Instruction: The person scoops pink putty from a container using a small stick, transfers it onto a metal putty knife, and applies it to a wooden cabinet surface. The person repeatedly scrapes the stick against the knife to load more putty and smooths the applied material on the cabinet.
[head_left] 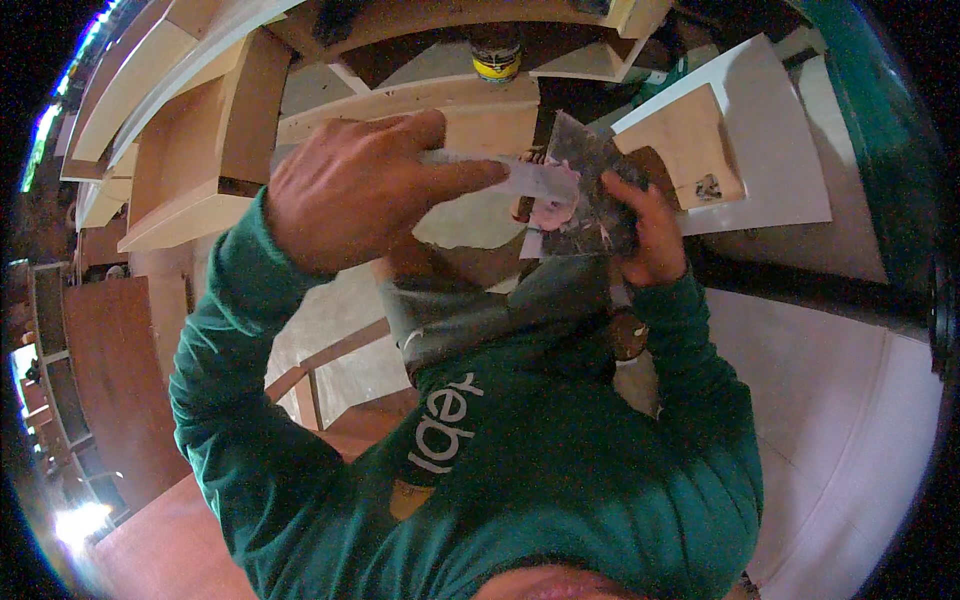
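My left hand [355, 185] is closed round a pale, flat putty knife [533, 179], with the index finger stretched along it. The knife's tip rests in a lump of pinkish paste [556, 210]. That paste lies on a dark, flat, roughly square plate [592, 145], smeared and scuffed on its face. Gripping the plate from its right side is my right hand [655, 225], thumb over the face and the other fingers mostly hidden behind. Both hands are held in front of my body, above my legs.
A yellow and black can [495, 62] stands beyond the hands near wooden framing. At left sits an open wooden box [195, 150]. A white panel [790, 130] bearing a light wooden piece [690, 130] lies at right. A bright lamp [82, 524] shines at lower left.
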